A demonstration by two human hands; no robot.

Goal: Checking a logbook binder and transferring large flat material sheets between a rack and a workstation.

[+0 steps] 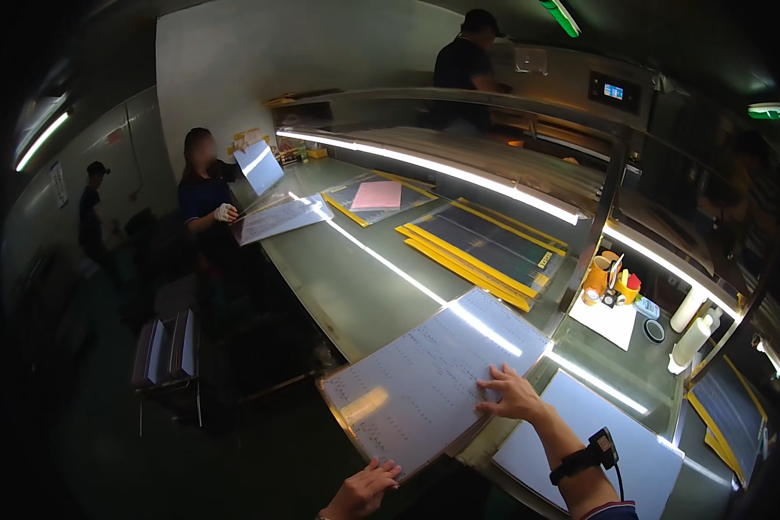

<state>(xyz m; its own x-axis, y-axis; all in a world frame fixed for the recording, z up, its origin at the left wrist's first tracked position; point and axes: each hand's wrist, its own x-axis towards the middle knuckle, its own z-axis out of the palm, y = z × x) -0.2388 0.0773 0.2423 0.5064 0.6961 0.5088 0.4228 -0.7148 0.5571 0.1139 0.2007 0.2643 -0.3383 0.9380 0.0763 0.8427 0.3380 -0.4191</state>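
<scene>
A large white panel (438,368) with fine dark markings and a copper-coloured border lies at an angle on the bench. Its near end juts past the bench edge. My right hand (513,395) rests on its right side with the fingers spread, and a black strap device is on that wrist. At the near corner, my left hand (364,490) grips the panel's edge with its fingertips on top. To the right of the panel lies a plain white sheet or board (594,451), partly behind my right forearm.
Yellow-edged dark frames (485,247) lie beyond the panel, and a pink sheet (377,196) farther back. Bottles (692,340) and cups stand at right under a lit shelf. Across the bench a co-worker (201,186) handles panels. A rack (166,348) stands at left.
</scene>
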